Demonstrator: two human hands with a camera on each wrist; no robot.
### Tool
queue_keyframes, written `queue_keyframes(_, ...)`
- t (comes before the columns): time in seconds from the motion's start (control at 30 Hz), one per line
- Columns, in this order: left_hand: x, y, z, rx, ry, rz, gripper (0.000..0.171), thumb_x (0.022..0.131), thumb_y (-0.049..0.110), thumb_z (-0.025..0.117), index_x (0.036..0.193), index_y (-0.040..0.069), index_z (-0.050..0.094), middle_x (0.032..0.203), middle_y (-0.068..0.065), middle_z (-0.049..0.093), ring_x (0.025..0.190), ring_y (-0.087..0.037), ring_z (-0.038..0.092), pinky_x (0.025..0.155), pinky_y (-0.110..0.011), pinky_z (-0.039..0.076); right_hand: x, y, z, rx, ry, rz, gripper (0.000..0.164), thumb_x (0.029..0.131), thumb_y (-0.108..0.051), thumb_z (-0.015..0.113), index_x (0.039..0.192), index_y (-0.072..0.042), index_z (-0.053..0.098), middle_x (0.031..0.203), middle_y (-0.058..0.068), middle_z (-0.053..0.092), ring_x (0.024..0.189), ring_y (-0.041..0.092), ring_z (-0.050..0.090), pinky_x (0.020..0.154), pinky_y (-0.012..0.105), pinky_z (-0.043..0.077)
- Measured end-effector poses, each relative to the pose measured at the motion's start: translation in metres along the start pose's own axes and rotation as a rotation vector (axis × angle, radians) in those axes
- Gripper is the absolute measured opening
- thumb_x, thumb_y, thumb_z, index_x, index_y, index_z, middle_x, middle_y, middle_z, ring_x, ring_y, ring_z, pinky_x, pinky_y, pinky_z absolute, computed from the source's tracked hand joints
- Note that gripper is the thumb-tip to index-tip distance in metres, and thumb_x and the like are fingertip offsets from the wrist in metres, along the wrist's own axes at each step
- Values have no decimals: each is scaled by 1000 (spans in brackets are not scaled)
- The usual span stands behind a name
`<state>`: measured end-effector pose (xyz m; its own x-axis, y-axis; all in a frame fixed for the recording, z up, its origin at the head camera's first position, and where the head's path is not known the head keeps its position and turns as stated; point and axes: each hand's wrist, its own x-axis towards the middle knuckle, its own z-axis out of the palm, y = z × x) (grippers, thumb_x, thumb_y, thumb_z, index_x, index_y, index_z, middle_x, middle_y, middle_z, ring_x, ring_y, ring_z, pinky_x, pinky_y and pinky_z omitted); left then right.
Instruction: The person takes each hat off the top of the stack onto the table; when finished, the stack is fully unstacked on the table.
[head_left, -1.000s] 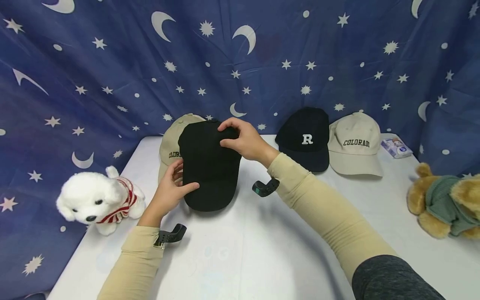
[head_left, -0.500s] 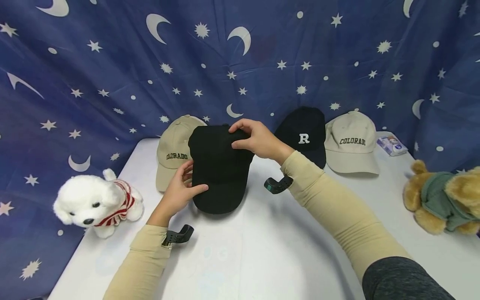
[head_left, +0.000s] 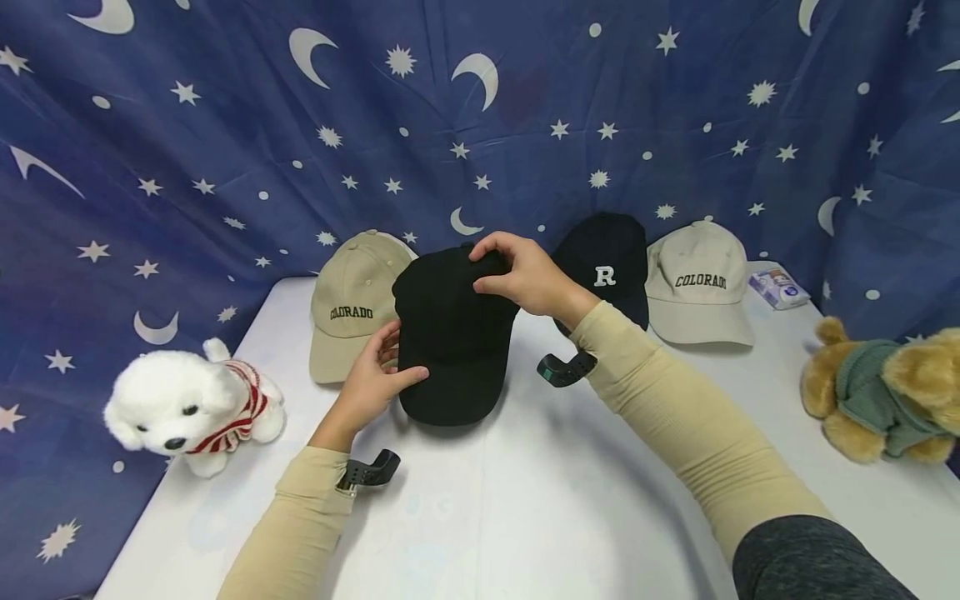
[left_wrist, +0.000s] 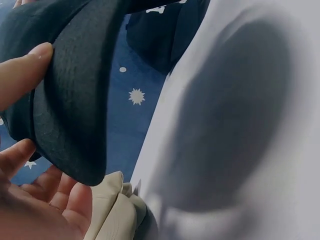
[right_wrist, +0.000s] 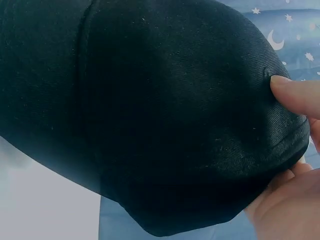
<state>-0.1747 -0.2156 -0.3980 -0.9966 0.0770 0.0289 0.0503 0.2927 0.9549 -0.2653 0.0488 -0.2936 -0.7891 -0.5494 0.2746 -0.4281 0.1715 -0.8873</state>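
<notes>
Clock centred on the black cap, head view. Nearest: the white desk (head_left: 480, 525) is spreading across the bottom, beige sleeves coming in from 7 and 4-5 o'clock, a dark wrist camera (head_left: 375, 469) sitting on the left wrist and another on the right. White toy dog (head_left: 187, 400) in a red-striped sweater is sitting between 8 and 9 o'clock, well apart. Brown stuffed toy (head_left: 873, 396) in a green top is sitting between 3 and 4, at the far side.

Left hand (head_left: 372, 379) at 8 o'clock is grasping the black cap (head_left: 456, 333), thumb lying on top near the brim, other fingers curling below. Cap is pointing its brim toward 6 and hanging clear of the desk, its shadow falling there in the left wrist view. Right hand (head_left: 528, 275) at 2 o'clock is pinching the crown between thumb and fingers.

Farther back: khaki COLORADO cap (head_left: 358, 292) is resting just beside, between 9 and 10. Navy R cap (head_left: 596, 250) is resting at 2, partly hidden behind the right hand; pale COLORADO cap (head_left: 697, 292) is touching it, toward 3. Small purple box (head_left: 780, 288) is lying just past that. Blue moon-and-star cloth (head_left: 442, 92) is hanging behind, at 12.
</notes>
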Motion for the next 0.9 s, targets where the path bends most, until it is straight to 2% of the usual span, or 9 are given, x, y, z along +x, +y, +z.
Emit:
queue_keyframes(0.2, -1, -2, 4, -30, -10, -1, 89, 85, 6, 79, 155, 1, 24, 149, -22, 36, 138, -35, 37, 111, -51, 33, -3, 1, -5, -50, 14, 17, 31, 88, 3, 72, 117, 0, 62, 116, 13, 61, 98, 25, 60, 87, 37, 51)
queue_keyframes(0.3, -2, -2, 6, -69, -33, 8, 88, 85, 2, 77, 155, 1, 23, 149, -22, 35, 135, -35, 41, 107, -38, 41, -4, 1, -7, -67, 23, 31, 32, 88, 0, 73, 118, -2, 62, 117, 12, 61, 98, 25, 60, 87, 37, 51)
queue_keyframes(0.43, -3, -2, 8, -122, -58, 17, 87, 85, -2, 76, 155, 2, 24, 148, -22, 36, 127, -35, 48, 92, -21, 48, -7, 2, -10, -71, 50, 28, 32, 87, -1, 73, 118, -2, 63, 116, 11, 62, 95, 25, 61, 85, 37, 52)
queue_keyframes(0.63, -6, -6, 11, -139, -112, -21, 88, 87, 0, 73, 157, 4, 20, 140, -27, 47, 116, -33, 59, 85, -23, 52, -9, 7, -17, -79, 89, 25, 33, 88, -2, 74, 119, -1, 63, 116, 12, 61, 93, 25, 62, 83, 36, 52)
queue_keyframes(0.9, -8, -11, 15, -144, -156, 8, 81, 85, -5, 73, 153, -1, 29, 132, -28, 49, 105, -25, 61, 82, -23, 52, -12, 14, -28, -63, 70, 56, 38, 88, -1, 73, 124, 0, 61, 122, 14, 60, 97, 25, 62, 86, 37, 52)
